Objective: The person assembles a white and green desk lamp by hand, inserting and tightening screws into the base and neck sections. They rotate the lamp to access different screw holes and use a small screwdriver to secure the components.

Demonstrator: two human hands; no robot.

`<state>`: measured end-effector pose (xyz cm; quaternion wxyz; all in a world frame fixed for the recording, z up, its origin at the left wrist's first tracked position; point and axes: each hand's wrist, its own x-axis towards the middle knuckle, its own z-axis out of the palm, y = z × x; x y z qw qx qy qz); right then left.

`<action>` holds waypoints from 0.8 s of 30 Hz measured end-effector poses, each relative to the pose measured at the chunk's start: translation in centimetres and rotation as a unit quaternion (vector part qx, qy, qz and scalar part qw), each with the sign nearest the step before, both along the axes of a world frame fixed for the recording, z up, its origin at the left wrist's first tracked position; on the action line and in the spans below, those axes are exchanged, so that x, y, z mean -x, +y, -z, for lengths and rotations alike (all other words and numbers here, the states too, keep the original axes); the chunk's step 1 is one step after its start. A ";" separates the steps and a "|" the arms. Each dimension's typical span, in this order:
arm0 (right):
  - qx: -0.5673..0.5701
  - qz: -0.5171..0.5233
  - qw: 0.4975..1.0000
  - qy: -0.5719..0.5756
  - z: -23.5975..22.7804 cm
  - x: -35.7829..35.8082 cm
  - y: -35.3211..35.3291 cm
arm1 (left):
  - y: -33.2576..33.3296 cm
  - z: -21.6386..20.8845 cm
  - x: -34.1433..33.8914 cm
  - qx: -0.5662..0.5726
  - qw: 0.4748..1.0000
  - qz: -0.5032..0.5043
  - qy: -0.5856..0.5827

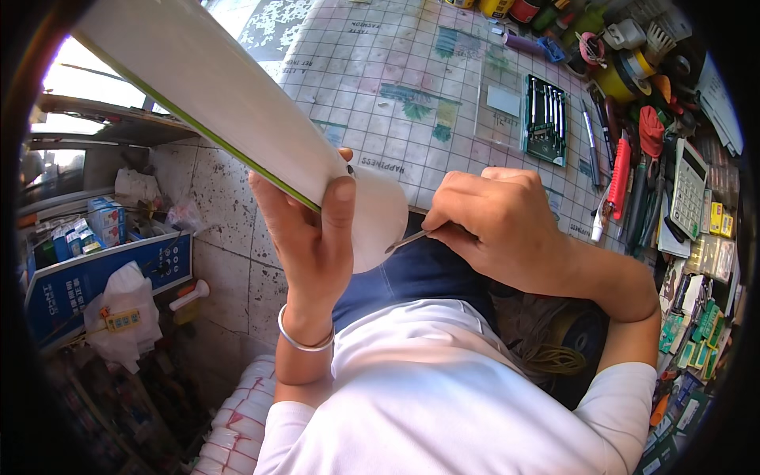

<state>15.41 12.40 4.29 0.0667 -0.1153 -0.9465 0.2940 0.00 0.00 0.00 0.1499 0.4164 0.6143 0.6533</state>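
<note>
My left hand grips a long white plastic housing with a green strip along its edge. It slants up to the far left; its rounded, pale white end piece lies over my lap. A thumb rests on the near side, and a fingertip shows behind. My right hand pinches a thin metal tool, with its tip at the rim of the end piece. Whether the tip touches the rim I cannot tell. The tool's far end is hidden in my fingers.
A table with a gridded cover stands ahead. On it are a dark green screwdriver set, a silver pen and a red utility knife. A calculator and crowded tools line the right. Boxes and a plastic bag sit left.
</note>
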 end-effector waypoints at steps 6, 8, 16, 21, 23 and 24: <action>0.127 0.025 0.991 0.015 -0.5 0.1 0.2 | 0.0 -0.1 0.4 -0.004 0.999 -0.025 0.044; 0.086 0.023 0.996 0.000 -0.1 0.1 0.1 | 0.0 0.0 0.4 -0.018 0.999 -0.031 0.024; 0.229 0.010 0.967 0.112 1.0 0.0 0.0 | 0.1 -0.5 0.6 -0.027 0.999 -0.002 -0.021; 0.354 0.077 0.932 -0.021 0.4 0.5 -0.2 | 0.4 -0.7 0.5 -0.037 0.999 -0.023 -0.029; 0.257 0.077 0.963 -0.026 1.4 0.2 -0.2 | 0.5 -0.8 0.6 -0.043 0.999 -0.016 -0.018; 0.242 0.072 0.967 -0.036 1.4 0.2 -0.2 | 0.6 -0.8 0.6 -0.040 0.999 -0.017 -0.017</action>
